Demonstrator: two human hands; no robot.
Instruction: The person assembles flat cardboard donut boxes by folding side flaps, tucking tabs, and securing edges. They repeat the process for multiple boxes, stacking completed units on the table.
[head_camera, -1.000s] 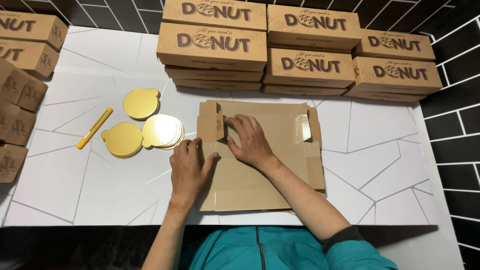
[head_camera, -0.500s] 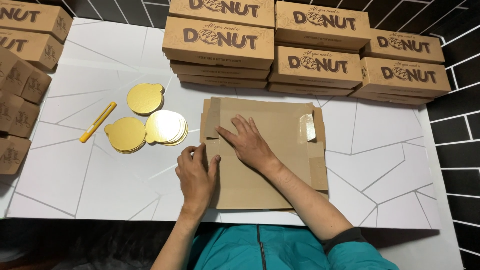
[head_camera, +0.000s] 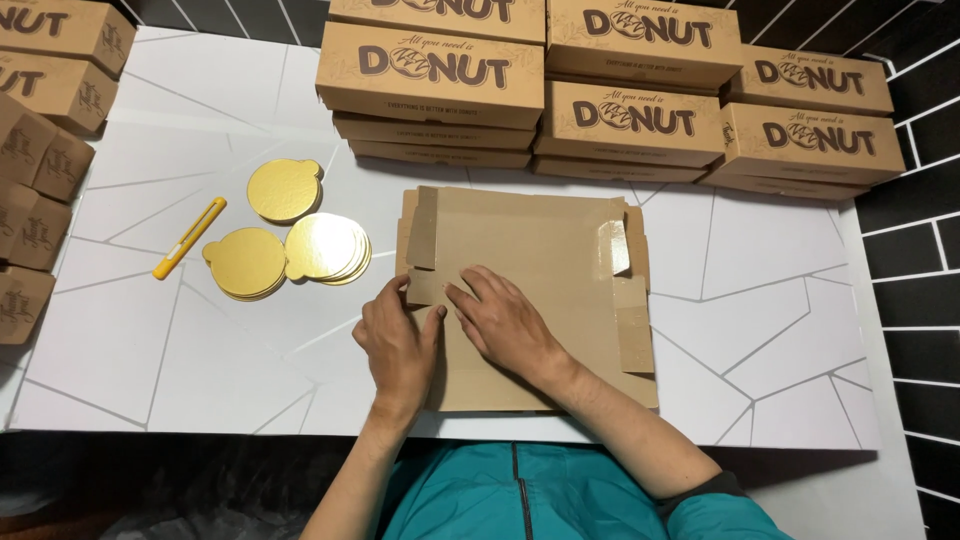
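A flat, unfolded brown cardboard box blank (head_camera: 540, 250) lies on the white table in front of me. My left hand (head_camera: 398, 345) rests at its left edge, fingers pinching a small folded side flap (head_camera: 428, 287). My right hand (head_camera: 505, 322) lies flat on the blank just to the right, fingertips pressing on the same flap. Another flap (head_camera: 633, 335) is folded in on the right side.
Stacks of finished brown printed boxes (head_camera: 620, 90) line the back of the table, and more boxes (head_camera: 35, 190) sit along the left edge. Round gold cake boards (head_camera: 290, 250) and a yellow utility knife (head_camera: 188, 238) lie left of the blank. Black tiled wall at right.
Both hands slid toward me along the blank's left edge and now press the lower left flap; the view shifted slightly.
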